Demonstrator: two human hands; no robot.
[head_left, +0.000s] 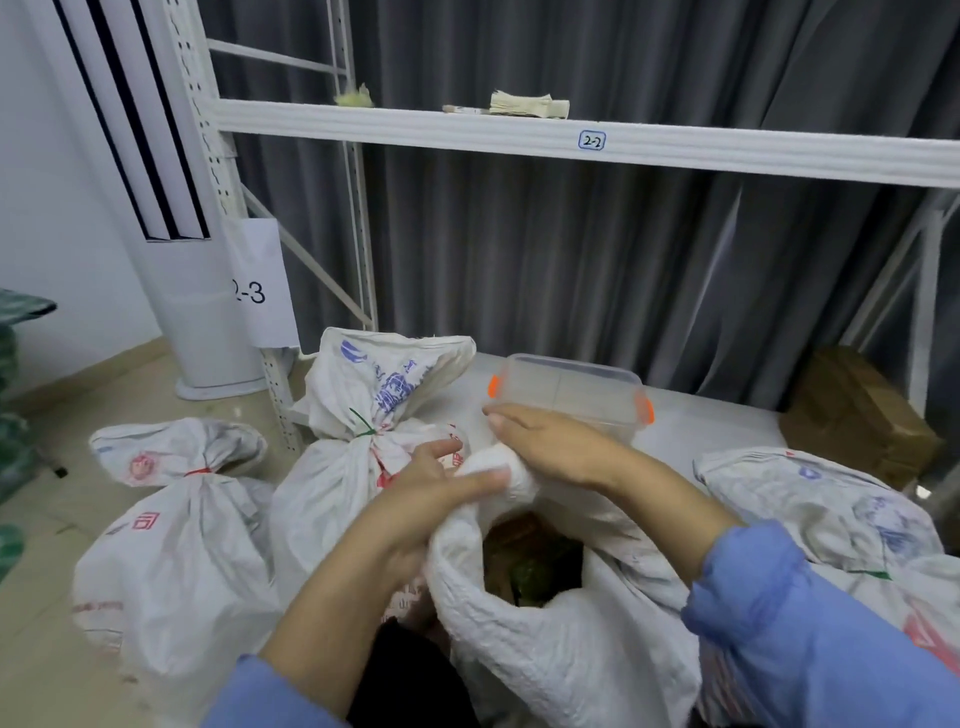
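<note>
Open sack (545, 649) hemmed in by tied sacks (332, 488) and clear box (571, 389).
Left hand (431, 499) and right hand (550, 447) both clamp its rolled rim.

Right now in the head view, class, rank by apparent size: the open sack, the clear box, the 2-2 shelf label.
1. open sack (nearest the camera, which inflates it)
2. clear box
3. 2-2 label

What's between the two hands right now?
The rolled-down rim of the open sack; the left hand grips it, the right hand lies on it. Head view.
</note>
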